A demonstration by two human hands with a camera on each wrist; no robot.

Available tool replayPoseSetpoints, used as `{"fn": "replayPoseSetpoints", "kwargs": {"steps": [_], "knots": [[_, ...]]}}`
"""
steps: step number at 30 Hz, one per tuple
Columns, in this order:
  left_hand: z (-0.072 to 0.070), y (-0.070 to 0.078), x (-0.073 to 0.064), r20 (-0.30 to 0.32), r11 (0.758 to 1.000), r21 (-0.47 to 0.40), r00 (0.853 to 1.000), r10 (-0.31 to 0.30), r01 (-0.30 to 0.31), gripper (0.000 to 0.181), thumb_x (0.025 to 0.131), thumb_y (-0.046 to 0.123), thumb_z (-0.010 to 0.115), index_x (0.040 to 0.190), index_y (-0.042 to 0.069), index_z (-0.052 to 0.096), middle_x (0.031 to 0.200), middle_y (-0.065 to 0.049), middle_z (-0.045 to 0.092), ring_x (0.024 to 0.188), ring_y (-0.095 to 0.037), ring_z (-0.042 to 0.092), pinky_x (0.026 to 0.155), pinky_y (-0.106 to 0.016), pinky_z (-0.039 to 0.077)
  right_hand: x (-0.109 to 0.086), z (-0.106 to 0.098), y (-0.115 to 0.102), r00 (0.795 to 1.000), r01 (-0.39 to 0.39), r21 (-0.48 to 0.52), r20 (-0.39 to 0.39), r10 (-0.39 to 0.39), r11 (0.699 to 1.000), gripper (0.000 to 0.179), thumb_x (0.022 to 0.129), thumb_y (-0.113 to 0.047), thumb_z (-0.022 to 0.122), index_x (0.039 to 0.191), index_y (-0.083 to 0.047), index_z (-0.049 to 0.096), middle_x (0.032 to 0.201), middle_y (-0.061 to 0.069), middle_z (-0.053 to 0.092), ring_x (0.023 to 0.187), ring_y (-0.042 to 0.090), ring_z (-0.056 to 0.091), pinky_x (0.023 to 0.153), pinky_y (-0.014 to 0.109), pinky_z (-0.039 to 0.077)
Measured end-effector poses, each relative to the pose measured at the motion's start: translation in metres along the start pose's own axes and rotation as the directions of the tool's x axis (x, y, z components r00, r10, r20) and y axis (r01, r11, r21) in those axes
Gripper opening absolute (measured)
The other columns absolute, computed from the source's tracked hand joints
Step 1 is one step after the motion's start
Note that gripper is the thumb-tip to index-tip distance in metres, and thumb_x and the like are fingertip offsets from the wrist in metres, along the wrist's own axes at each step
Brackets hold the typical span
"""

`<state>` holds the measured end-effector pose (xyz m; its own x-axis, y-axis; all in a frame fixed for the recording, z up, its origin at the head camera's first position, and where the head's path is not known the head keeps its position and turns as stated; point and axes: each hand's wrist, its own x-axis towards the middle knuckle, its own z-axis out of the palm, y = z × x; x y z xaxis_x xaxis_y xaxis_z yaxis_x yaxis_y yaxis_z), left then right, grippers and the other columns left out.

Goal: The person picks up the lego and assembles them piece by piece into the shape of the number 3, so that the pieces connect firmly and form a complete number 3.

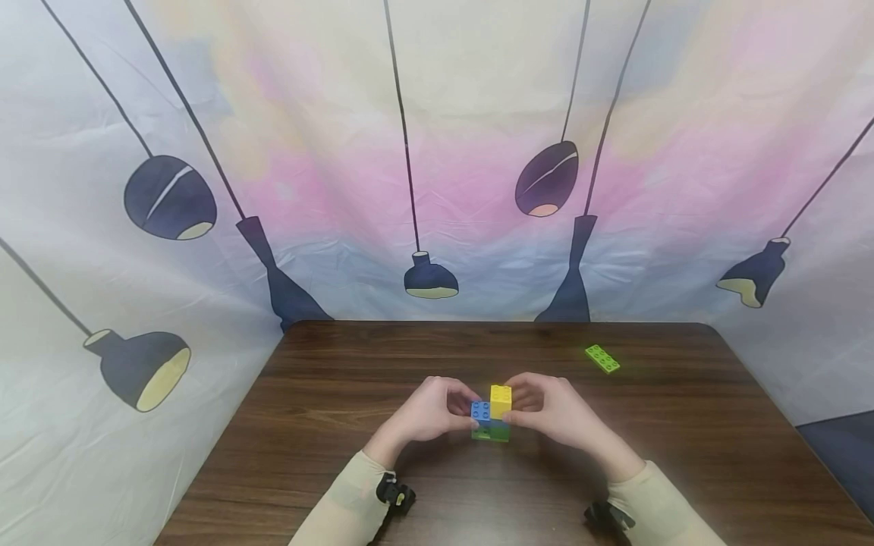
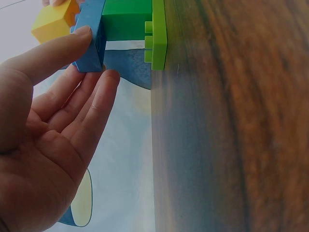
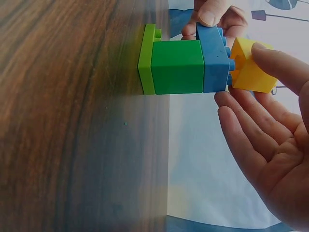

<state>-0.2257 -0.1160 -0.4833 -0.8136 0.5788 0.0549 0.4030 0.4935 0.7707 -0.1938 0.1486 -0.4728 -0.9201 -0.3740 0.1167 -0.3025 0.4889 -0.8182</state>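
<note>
A small stack of toy building bricks stands near the middle of the table. Its base is a lime plate point(image 3: 147, 63), with a green brick point(image 3: 177, 66) on one end and a flat blue brick point(image 3: 215, 63) on top of that. My left hand point(image 1: 432, 409) pinches the blue brick's left end between thumb and fingers. Over the right end, my right hand point(image 1: 556, 411) holds a yellow brick point(image 1: 501, 402) between thumb and fingers. In the right wrist view the yellow brick sits tilted against the blue studs, a gap showing along part of its underside.
Another lime plate point(image 1: 602, 359) lies, studs up, toward the back right of the dark wooden table point(image 1: 328, 425). Behind the table hangs a cloth point(image 1: 328, 189) printed with lamps. Both forearms reach in from the front, each with a black wrist camera.
</note>
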Motion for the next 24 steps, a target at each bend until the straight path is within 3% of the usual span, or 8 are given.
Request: {"fn": "replayPoseSetpoints", "kwargs": {"steps": [24], "knots": [[0.0003, 0.0011, -0.0004, 0.002, 1.0, -0.002, 1.0, 0.002, -0.002, 0.028, 0.079, 0.021, 0.087, 0.104, 0.019, 0.074, 0.092, 0.011, 0.068, 0.081, -0.005, 0.067, 0.071, -0.023, 0.055, -0.0017, 0.0038, -0.0024, 1.0, 0.021, 0.021, -0.008, -0.021, 1.0, 0.04, 0.079, -0.029, 0.086, 0.113, -0.025, 0.066, 0.099, -0.01, 0.071, 0.089, 0.008, 0.069, 0.077, 0.026, 0.056]]}}
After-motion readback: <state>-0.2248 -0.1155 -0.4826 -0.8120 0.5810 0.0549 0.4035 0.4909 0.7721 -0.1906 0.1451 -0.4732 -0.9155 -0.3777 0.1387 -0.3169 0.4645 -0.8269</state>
